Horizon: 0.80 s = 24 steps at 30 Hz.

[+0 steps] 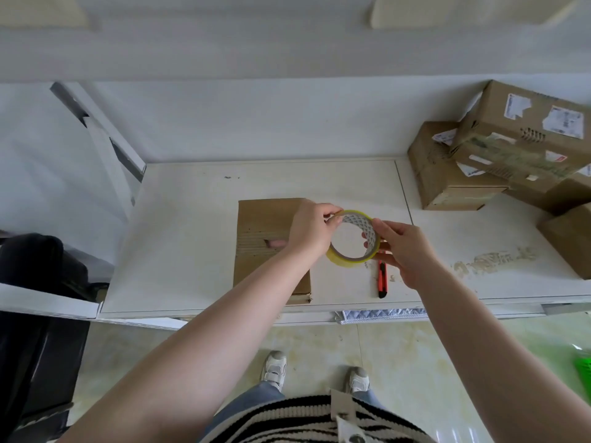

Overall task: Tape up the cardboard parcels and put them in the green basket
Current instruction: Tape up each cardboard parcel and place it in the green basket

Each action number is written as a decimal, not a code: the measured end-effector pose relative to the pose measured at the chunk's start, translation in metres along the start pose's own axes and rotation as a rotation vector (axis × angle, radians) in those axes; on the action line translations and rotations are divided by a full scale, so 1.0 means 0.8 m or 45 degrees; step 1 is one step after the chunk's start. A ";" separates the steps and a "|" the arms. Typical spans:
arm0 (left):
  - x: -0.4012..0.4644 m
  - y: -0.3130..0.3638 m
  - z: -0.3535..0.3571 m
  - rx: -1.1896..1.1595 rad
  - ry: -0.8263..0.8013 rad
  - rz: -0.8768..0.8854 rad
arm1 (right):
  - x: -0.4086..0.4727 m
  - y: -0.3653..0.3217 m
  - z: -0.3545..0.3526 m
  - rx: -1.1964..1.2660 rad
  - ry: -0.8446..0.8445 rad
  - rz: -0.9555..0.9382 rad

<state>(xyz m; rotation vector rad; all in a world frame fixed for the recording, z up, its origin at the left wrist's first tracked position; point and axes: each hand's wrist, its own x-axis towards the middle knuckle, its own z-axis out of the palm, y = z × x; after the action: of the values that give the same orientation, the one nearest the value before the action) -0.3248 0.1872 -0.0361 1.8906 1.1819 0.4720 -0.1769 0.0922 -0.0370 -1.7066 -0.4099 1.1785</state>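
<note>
White walls close off the far side of a pale worktable (192,251), and a brown cardboard parcel (265,231) lies flat on it, near the middle and towards the near edge. Both hands are raised together over the table just right of that parcel, clamped on one roll of yellowish tape (353,239): the right hand (406,251) cups the roll's right side with fingers through the core, while the left hand (311,231) pinches at the top of the rim with thumb and forefinger. It looks like the free end is being picked loose — the taping itself has not begun, and I cannot tell whether any strip has lifted. The next move calls for drawing out a length and laying it along the parcel's seam. A red box cutter (382,279) lies on the table just below the roll, ready for the cut. More stacked boxes (499,155) wait at far right — the green basket (583,367) only shows as a sliver on the floor at right.
</note>
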 end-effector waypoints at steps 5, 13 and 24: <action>0.010 0.001 0.020 0.195 -0.161 -0.021 | 0.015 0.023 -0.012 0.004 0.027 0.117; 0.006 -0.003 0.002 0.206 0.009 0.102 | 0.064 0.066 -0.003 -0.220 0.200 0.195; -0.044 -0.088 -0.072 0.331 0.503 -0.331 | 0.024 0.016 0.066 -0.595 0.404 -0.496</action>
<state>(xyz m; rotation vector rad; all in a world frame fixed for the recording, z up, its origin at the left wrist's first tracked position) -0.4200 0.1975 -0.0558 1.8704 1.7987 0.5864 -0.2156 0.1279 -0.0603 -2.0495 -0.8221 0.5395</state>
